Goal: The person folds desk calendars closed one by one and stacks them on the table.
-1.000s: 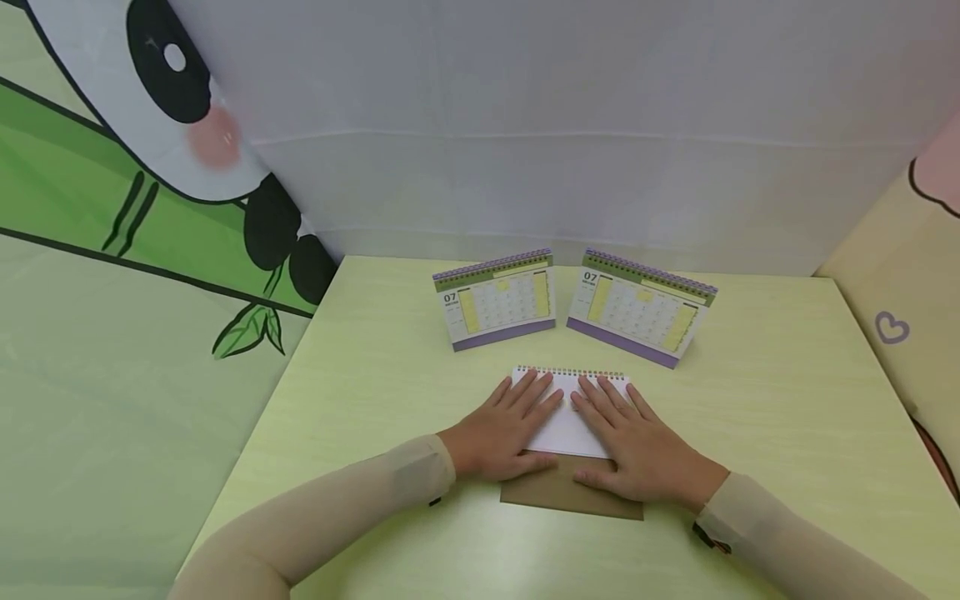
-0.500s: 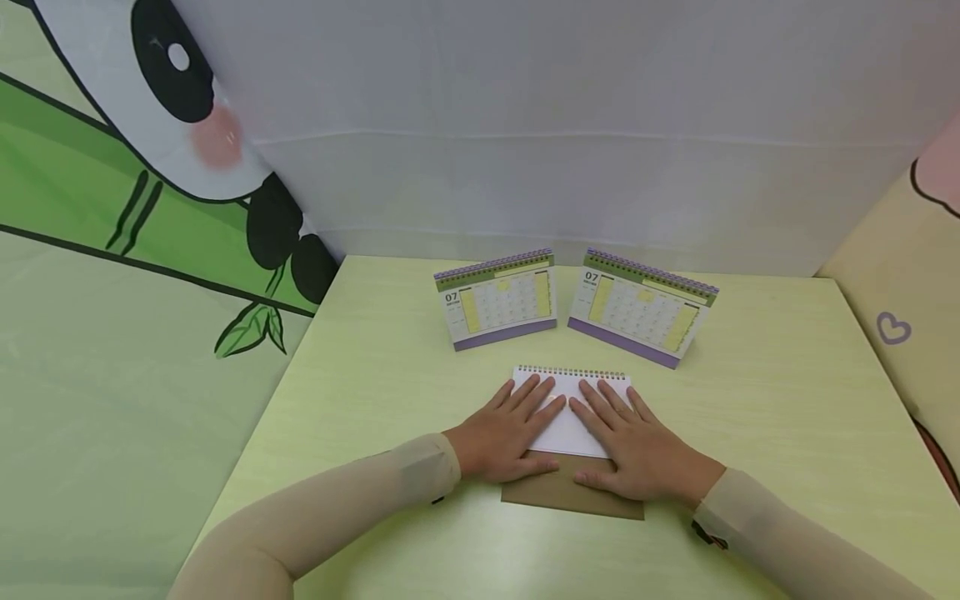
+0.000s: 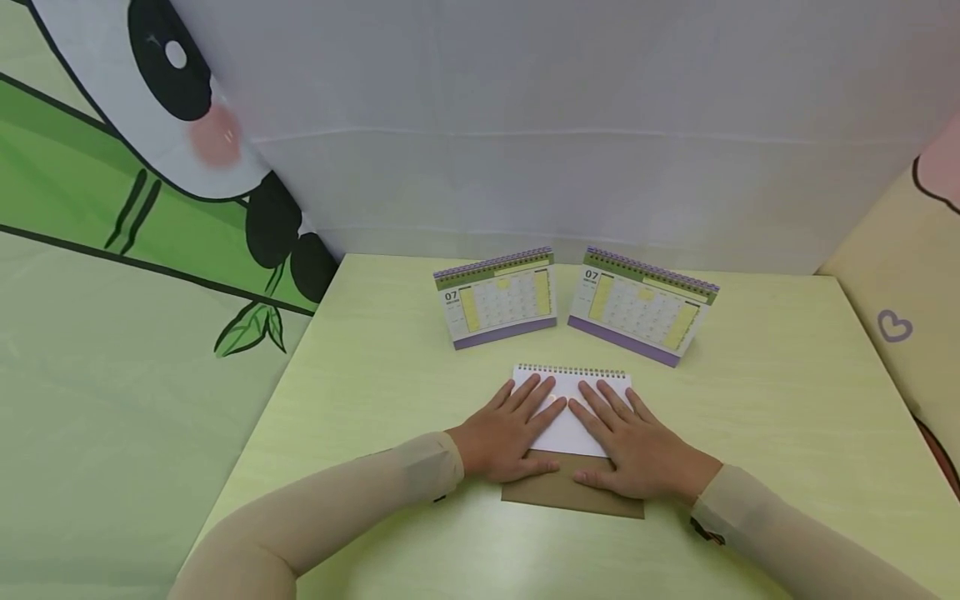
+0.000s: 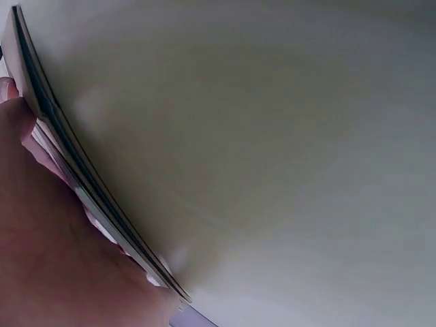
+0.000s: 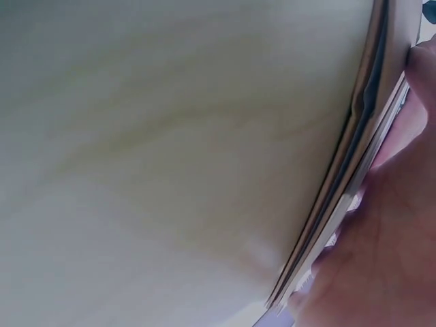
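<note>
A spiral-bound desk calendar [image 3: 566, 432] lies folded flat on the table, its white page up and its coil along the far edge. Its brown cardboard base [image 3: 573, 496] sticks out on the near side. My left hand [image 3: 506, 437] rests on the left half with fingers spread, thumb on the brown card. On the right half rests my right hand [image 3: 637, 446], fingers likewise spread and straight. Both wrist views show the layered card edges of the calendar [image 4: 102, 197] beside the palms, with a narrow gap between layers.
Two upright desk calendars, a left one [image 3: 502, 304] and a right one [image 3: 641, 308], stand angled behind the flat one, both showing 07. The pale yellow table [image 3: 360, 367] meets a white cloth backdrop [image 3: 525, 183]. Printed cloths hang at both sides.
Both hands stay on the flat calendar and shift only very slightly. The calendars keep their places.
</note>
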### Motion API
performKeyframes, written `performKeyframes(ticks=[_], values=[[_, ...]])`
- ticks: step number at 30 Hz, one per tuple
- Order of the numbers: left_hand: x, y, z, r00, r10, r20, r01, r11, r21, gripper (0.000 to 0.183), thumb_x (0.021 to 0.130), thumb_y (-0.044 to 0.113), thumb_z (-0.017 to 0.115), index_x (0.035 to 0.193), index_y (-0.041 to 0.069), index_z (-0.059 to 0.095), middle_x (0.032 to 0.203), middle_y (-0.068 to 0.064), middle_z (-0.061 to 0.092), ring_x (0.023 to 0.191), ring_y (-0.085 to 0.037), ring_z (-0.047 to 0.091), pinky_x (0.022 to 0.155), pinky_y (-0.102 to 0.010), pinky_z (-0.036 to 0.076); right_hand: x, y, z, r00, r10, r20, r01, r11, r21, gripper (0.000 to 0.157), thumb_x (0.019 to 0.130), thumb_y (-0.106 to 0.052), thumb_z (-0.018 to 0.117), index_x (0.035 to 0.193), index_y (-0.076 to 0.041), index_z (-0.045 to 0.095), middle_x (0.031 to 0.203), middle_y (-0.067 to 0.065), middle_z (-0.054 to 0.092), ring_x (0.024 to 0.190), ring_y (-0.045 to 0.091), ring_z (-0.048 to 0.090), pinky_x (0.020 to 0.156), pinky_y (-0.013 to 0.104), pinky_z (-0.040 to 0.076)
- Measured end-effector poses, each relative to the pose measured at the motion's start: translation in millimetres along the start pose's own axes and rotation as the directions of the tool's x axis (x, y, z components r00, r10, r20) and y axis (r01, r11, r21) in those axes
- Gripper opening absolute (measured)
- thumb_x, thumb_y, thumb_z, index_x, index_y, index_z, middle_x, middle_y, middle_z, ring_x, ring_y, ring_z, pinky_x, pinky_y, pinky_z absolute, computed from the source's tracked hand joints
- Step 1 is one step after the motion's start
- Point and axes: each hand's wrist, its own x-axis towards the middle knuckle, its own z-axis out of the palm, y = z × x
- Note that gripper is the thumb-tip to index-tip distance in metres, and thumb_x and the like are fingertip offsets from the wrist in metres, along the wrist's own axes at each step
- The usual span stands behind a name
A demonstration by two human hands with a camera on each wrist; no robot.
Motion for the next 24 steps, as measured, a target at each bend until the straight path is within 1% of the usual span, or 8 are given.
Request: performKeyframes(ticks=[4, 10, 17, 24], values=[[-0.7, 0.7, -0.8, 1.0, 0.005, -0.004, -0.005, 1.0, 0.009, 0.093, 0.12, 0.077, 0.039, 0.193, 0.026, 0.012, 0.203, -0.007, 0.004, 0.191, -0.032, 0.006, 0.154, -0.061, 0.018, 0.6, -0.6, -0.7, 1.0, 0.001, 0.006, -0.001, 1.0, -0.007, 0.106, 0.111, -0.076, 0.064, 0.188, -0.012, 0.03, 0.199, 0.02, 0.019, 0.185, 0.053, 0.019, 0.145, 0.084, 0.017], [-2.3, 0.8, -2.4, 1.0, 0.006, -0.008, -0.006, 1.0, 0.01, 0.092, 0.121, 0.074, 0.041, 0.192, 0.022, 0.015, 0.203, -0.01, 0.006, 0.19, -0.035, 0.008, 0.153, -0.062, 0.021, 4.7, -4.4, -3.4, 0.999, -0.016, 0.035, 0.016, 1.0, -0.022, 0.104, 0.113, -0.074, 0.062, 0.189, -0.011, 0.026, 0.199, 0.022, 0.016, 0.185, 0.055, 0.017, 0.145, 0.085, 0.017], [-0.7, 1.7, -1.8, 1.0, 0.018, 0.005, -0.018, 1.0, 0.008, 0.092, 0.121, 0.074, 0.04, 0.192, 0.021, 0.014, 0.203, -0.012, 0.005, 0.19, -0.036, 0.008, 0.153, -0.063, 0.021, 5.1, -5.1, -2.7, 0.997, -0.004, 0.073, 0.003, 1.0, 0.011, 0.105, 0.114, -0.074, 0.059, 0.189, -0.009, 0.024, 0.2, 0.022, 0.012, 0.185, 0.056, 0.012, 0.145, 0.086, 0.012], [0.8, 1.1, -0.6, 1.0, 0.026, 0.001, -0.026, 0.999, 0.026, 0.092, 0.122, 0.074, 0.038, 0.193, 0.021, 0.012, 0.203, -0.011, 0.004, 0.19, -0.036, 0.008, 0.153, -0.062, 0.021, 4.0, -1.9, -1.2, 0.997, -0.001, 0.078, 0.001, 1.0, -0.003, 0.106, 0.115, -0.076, 0.058, 0.191, -0.012, 0.019, 0.201, 0.021, 0.009, 0.186, 0.055, 0.009, 0.145, 0.085, 0.011]])
